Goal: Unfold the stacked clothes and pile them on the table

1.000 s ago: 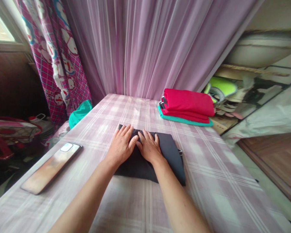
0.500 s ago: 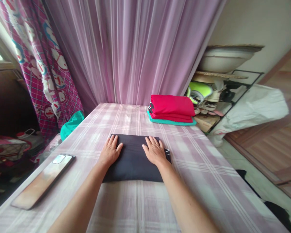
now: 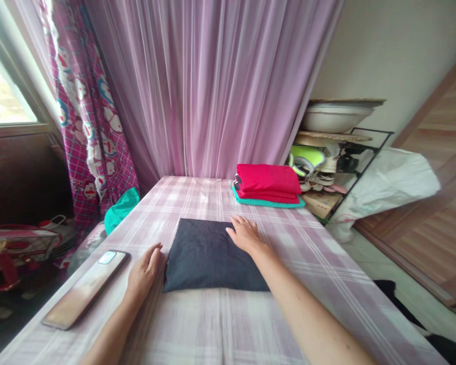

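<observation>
Folded dark cloth [image 3: 209,258], perhaps a garment, lies flat in front of me on the checked tablecloth [image 3: 197,324]. My right hand [image 3: 245,233] rests on its far right corner, fingers stretched out and spread. Just left of the cloth is my left hand [image 3: 146,266], apart from it, on edge with the fingers extended and nothing in them. Further back on the right sits a stack of folded clothes, with red fabric [image 3: 268,181] on top and teal fabric [image 3: 268,202] at the bottom.
A phone [image 3: 85,291] lies face down near the table's left edge. Teal cloth [image 3: 121,210] hangs by that edge. Pink curtains [image 3: 213,91] close off the far side. Right of the table stand a shoe rack [image 3: 359,180] and a white sack [image 3: 395,185].
My left hand has come off the dark cloth and moved left beside it. My right hand stays on the far right corner. The view has tilted up slightly.
</observation>
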Motion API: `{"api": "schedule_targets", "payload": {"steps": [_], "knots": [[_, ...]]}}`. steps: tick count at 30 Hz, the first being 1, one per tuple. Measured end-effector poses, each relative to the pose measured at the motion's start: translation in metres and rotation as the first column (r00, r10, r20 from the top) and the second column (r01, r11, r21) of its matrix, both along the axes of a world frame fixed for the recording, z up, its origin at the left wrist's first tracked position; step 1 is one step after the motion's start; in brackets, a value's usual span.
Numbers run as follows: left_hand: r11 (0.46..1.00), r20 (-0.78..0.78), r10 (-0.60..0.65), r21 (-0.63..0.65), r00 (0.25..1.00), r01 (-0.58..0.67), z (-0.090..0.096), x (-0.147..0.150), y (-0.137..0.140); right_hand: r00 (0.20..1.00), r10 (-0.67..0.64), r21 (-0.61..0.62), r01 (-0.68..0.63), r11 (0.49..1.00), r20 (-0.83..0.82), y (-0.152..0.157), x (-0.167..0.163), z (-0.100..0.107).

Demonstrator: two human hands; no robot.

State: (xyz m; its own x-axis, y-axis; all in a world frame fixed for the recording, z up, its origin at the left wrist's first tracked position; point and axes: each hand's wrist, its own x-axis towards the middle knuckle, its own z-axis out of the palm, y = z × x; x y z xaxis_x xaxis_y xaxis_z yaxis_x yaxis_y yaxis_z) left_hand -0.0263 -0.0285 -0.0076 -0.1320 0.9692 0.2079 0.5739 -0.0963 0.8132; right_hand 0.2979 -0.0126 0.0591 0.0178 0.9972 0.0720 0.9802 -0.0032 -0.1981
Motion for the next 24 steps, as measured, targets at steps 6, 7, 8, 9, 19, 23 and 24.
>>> {"api": "schedule_targets", "payload": {"steps": [6,7,8,9,19,23,24], "knots": [[0.998,0.279,0.062,0.0,0.958,-0.064,0.013,0.0,-0.007,0.998,0.053,-0.224,-0.046,0.973,0.025,0.042,-0.012,0.026],[0.998,0.298,0.067,0.001,0.952,-0.07,0.014,0.001,-0.008,0.997,0.072,-0.26,-0.063,0.964,0.026,0.047,-0.015,0.028],[0.997,0.306,0.067,0.001,0.95,-0.071,0.014,0.001,-0.008,0.996,0.089,-0.282,-0.078,0.956,0.026,0.052,-0.016,0.03],[0.998,0.308,0.064,0.002,0.949,-0.068,0.013,0.001,-0.008,0.994,0.104,-0.294,-0.091,0.951,0.027,0.057,-0.018,0.032],[0.999,0.337,0.027,0.023,0.941,-0.037,0.003,-0.002,-0.004,0.984,0.175,-0.463,-0.153,0.873,0.005,0.071,-0.009,0.031],[0.999,0.313,0.022,0.023,0.949,-0.031,0.003,-0.002,-0.004,0.983,0.184,-0.533,-0.166,0.83,-0.02,0.067,-0.008,0.021],[0.999,0.312,0.024,0.022,0.95,-0.032,0.003,-0.003,-0.004,0.983,0.185,-0.533,-0.166,0.83,-0.018,0.065,-0.009,0.02]]}}
